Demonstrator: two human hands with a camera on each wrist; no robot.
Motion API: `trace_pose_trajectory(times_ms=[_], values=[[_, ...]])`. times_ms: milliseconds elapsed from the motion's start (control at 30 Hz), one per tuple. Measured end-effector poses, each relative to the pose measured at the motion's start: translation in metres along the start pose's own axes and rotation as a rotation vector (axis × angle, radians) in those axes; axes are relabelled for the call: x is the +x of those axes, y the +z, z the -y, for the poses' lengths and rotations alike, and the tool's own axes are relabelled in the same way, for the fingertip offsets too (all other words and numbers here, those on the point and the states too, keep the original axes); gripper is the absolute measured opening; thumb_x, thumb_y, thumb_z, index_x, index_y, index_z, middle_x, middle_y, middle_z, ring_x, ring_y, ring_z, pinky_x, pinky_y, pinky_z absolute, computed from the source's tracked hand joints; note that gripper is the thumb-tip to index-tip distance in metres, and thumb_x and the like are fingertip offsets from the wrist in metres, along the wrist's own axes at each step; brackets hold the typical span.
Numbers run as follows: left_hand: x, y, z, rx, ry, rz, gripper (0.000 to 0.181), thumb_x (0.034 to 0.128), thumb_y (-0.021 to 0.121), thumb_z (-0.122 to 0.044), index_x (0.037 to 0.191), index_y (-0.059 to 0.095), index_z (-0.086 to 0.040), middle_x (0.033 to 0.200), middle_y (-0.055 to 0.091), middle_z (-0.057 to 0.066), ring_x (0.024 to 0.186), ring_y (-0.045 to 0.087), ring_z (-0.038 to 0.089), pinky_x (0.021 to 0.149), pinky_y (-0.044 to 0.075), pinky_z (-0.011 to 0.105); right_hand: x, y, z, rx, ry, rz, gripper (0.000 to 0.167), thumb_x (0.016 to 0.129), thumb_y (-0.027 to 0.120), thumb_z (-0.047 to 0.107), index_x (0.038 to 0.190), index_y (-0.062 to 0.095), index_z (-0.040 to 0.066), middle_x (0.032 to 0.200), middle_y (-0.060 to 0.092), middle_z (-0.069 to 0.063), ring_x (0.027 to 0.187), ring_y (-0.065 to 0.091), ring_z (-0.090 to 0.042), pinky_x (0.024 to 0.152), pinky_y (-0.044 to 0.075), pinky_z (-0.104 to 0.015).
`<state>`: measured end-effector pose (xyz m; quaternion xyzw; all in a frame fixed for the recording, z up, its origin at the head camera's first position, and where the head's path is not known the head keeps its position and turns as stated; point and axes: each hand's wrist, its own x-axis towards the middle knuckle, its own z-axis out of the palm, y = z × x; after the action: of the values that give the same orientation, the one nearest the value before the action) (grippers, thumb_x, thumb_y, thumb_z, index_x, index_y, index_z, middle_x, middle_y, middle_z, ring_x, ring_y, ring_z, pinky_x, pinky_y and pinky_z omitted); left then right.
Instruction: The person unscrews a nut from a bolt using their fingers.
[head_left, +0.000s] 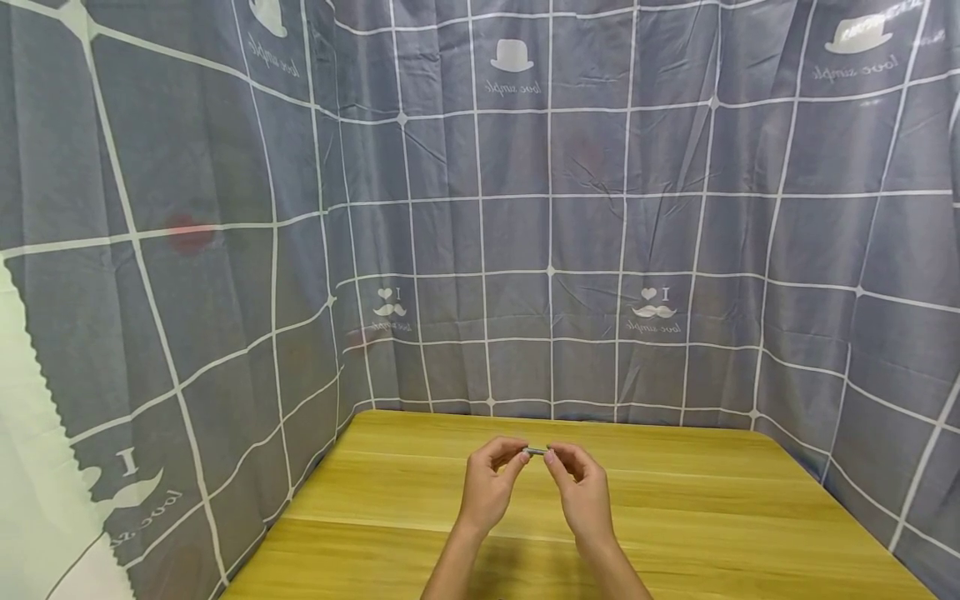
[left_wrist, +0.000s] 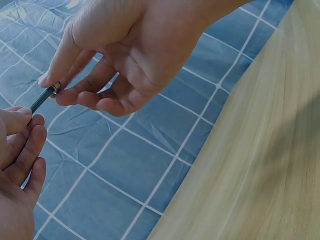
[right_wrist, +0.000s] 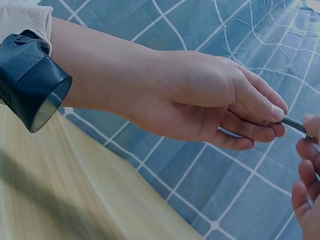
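Note:
A short grey threaded bolt (head_left: pixel 536 452) spans the gap between both hands, held above the table. My left hand (head_left: pixel 489 485) pinches one end of it between thumb and fingers. At that end, in the left wrist view, a shiny wider metal piece (left_wrist: pixel 56 88) shows at the fingertips; whether it is a nut or the bolt's head I cannot tell. The other end of the bolt is pinched by my right hand (head_left: pixel 587 490), whose fingertips cover it. In the right wrist view the thread (right_wrist: pixel 294 123) is visible between the two hands.
Beneath the hands lies a wood-grain table (head_left: pixel 405 492) with rounded far corners. Grey-blue checked curtains (head_left: pixel 517 233) hang behind it and along both sides. A black device (right_wrist: pixel 32 80) is strapped to the right wrist beside a pale sleeve (right_wrist: pixel 25 17).

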<state>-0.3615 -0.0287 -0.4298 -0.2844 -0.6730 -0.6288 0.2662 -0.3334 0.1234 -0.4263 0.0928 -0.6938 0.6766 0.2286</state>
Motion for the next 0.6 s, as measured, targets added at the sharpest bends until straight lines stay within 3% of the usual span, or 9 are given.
trace_pose_trajectory(times_ms=[167,200,400,433,600], values=[[0.0006,0.0,0.0003,-0.004,0.004,-0.009,0.011,0.0956,0.073,-0.003,0.106,0.074,0.0,0.099,0.075,0.01,0.093,0.072,0.025,0.09,0.057,0.035,0.0002,0.0006,0.0016,0.038,-0.004,0.006,0.039,0.1,0.071,0.01,0.136,0.062,0.002,0.125,0.064,-0.015,0.106,0.058,-0.022,0.087,0.051,-0.026],[0.0006,0.0001,-0.0051,-0.001,0.001,-0.01,0.01,0.0953,0.072,0.0,0.105,0.074,0.001,0.098,0.075,0.012,0.093,0.073,0.027,0.089,0.057,0.036,0.0001,0.0008,0.0022,0.039,-0.001,0.006,0.04,0.1,0.072,0.011,0.137,0.061,0.002,0.124,0.064,-0.014,0.105,0.057,-0.023,0.087,0.05,-0.026],[0.0006,-0.0005,-0.0056,0.007,0.001,-0.004,0.01,0.0957,0.072,-0.002,0.105,0.074,-0.001,0.098,0.076,0.01,0.091,0.073,0.025,0.09,0.057,0.036,-0.0001,0.0013,0.0032,0.014,0.003,-0.022,0.024,0.101,0.069,0.012,0.122,0.07,0.001,0.109,0.069,-0.011,0.099,0.059,-0.018,0.083,0.048,-0.027],[0.0007,-0.0006,0.0001,0.005,0.011,-0.004,0.01,0.0959,0.073,-0.003,0.106,0.075,-0.002,0.098,0.076,0.009,0.091,0.073,0.024,0.09,0.057,0.035,-0.0002,0.0012,0.0034,0.016,0.0,-0.022,0.023,0.101,0.07,0.01,0.122,0.07,0.001,0.11,0.07,-0.012,0.1,0.06,-0.019,0.084,0.048,-0.027],[0.0004,0.0,0.0016,-0.003,0.027,-0.006,0.01,0.0954,0.073,-0.002,0.105,0.074,0.001,0.097,0.076,0.01,0.091,0.073,0.024,0.088,0.057,0.035,-0.0013,0.0006,0.0036,0.027,-0.004,-0.002,0.032,0.1,0.071,0.011,0.13,0.066,0.003,0.115,0.068,-0.013,0.104,0.058,-0.021,0.088,0.049,-0.029]])
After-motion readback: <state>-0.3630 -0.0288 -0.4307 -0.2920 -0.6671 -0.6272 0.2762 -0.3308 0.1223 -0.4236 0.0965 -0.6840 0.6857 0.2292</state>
